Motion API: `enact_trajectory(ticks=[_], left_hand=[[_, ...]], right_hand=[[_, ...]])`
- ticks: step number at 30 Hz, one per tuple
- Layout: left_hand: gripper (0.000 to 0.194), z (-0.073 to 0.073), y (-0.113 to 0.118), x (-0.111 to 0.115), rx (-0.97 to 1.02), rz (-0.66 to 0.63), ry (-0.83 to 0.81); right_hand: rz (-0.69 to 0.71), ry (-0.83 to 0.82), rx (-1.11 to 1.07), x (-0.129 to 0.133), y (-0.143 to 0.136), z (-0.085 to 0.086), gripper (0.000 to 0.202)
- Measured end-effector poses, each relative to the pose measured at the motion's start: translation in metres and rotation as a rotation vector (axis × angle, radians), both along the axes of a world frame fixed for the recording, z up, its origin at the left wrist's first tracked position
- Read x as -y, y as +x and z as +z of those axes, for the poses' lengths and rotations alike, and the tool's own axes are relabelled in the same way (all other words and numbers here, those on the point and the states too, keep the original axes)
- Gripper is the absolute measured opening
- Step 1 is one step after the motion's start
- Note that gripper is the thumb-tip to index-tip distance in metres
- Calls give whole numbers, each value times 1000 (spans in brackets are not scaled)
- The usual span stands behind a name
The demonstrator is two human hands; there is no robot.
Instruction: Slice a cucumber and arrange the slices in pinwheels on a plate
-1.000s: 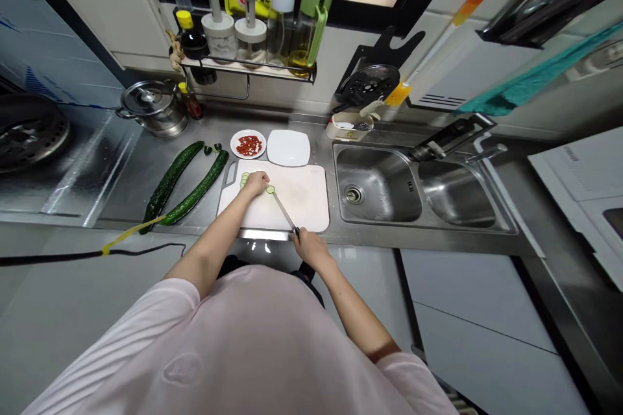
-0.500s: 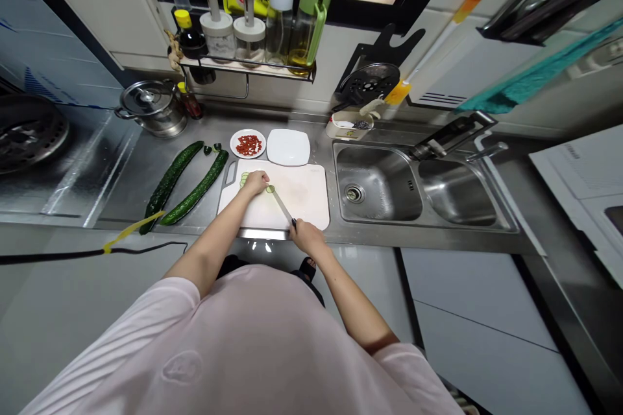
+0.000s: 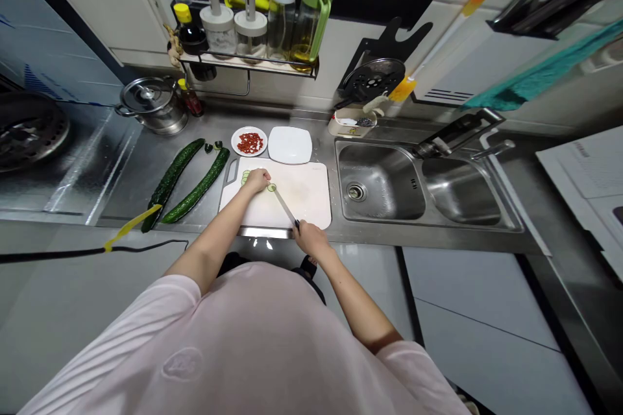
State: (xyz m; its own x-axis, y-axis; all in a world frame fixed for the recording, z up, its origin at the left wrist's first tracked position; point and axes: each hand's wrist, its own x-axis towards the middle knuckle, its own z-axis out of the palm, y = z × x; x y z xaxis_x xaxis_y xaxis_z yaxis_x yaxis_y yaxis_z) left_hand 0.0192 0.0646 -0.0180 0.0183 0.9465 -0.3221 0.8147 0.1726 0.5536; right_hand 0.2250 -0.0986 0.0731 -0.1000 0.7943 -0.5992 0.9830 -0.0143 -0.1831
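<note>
One lidded, shiny steel pot [image 3: 153,118] at the back left of the grey steel table [image 3: 121,185], with a small red bottle with a yellow cap [image 3: 193,102] just beside it. Nearer the front edge, two long, bumpy, dark-green cucumbers [image 3: 176,172], lying aslant and apart, with two short dark-green end pieces [image 3: 208,148] near their far tips. Next, a small round white plate of chopped red pieces [image 3: 250,142], behind a white rectangular cutting board [image 3: 311,198]. On the board's left part, thin, pale-green cucumber slices [image 3: 245,176], partly hidden by the left grip [image 3: 257,181]. Fingers bunched there, close by a pale-green cucumber round with a dark rim [image 3: 272,187]; cannot tell whether pinching it. At that round, the tip of a slim, black-handled steel knife [image 3: 286,206], slanting down to the right. Behind the board, a white, rounded-square plate [image 3: 290,144]. At the board's front edge, the right grip [image 3: 311,238], closed around the knife handle. Farther right, a double steel sink [image 3: 382,198].
</note>
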Motion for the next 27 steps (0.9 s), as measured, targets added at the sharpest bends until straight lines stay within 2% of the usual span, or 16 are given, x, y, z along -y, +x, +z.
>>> enact_trajectory(ticks=[8,18,27], left_hand=[[20,5,0,1,-6,-6,-22],[20,6,0,1,-4,-15,-16],[21,6,1,1,-9,-9,-22]], right_hand=[[-10,-11,-11,13,10,-1,40],[2,22,-14,-5,-4,-1,38],[-7,10,-3,-8,-5,-1,38]])
